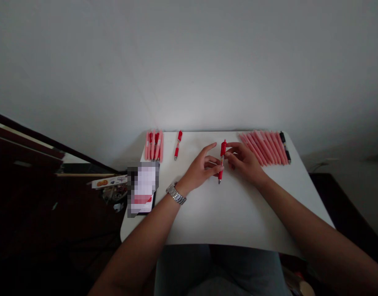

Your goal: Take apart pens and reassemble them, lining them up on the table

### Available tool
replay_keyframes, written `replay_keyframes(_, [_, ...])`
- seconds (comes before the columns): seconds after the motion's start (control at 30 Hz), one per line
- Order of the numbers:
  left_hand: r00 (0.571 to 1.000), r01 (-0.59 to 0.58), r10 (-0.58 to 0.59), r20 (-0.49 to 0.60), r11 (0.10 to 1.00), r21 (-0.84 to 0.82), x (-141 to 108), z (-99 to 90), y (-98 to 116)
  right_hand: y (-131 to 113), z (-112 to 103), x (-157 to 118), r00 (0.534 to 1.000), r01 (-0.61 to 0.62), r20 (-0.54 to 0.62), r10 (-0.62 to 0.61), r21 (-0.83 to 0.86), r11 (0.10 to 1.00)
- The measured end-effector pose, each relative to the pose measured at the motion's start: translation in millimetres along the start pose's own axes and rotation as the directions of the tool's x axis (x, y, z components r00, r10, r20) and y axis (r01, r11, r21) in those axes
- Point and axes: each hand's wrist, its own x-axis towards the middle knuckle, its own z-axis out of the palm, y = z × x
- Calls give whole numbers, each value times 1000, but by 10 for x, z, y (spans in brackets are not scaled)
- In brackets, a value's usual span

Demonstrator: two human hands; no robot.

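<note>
A red click pen (222,158) stands nearly upright between my hands, its metal tip pointing down toward me. My left hand (203,167), with a metal watch (176,193) on the wrist, pinches the pen's lower half with the thumb in front; its index finger is stretched out. From the other side, my right hand (243,159) grips the upper part near the clip with thumb and fingertips. Another red pen (178,145) lies alone at the back left of the white table (213,218).
Several pink pen sleeves (266,148) lie in a row at the back right, beside a black pen (285,148). More pink sleeves and red pens (154,146) are bunched at the back left. Below them is a phone (146,185), partly blurred. A wall (207,74) rises behind the table.
</note>
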Motion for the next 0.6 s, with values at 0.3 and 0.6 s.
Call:
replay_keyframes(0.3, [997, -26, 24, -73, 999, -30, 12, 13, 13, -77, 0, -39, 999, -23, 37, 26, -82, 996])
replay_keyframes(0.6, [988, -127, 138, -64, 980, 153, -17, 51, 3, -30, -23, -36, 996, 7, 86, -2, -54, 998])
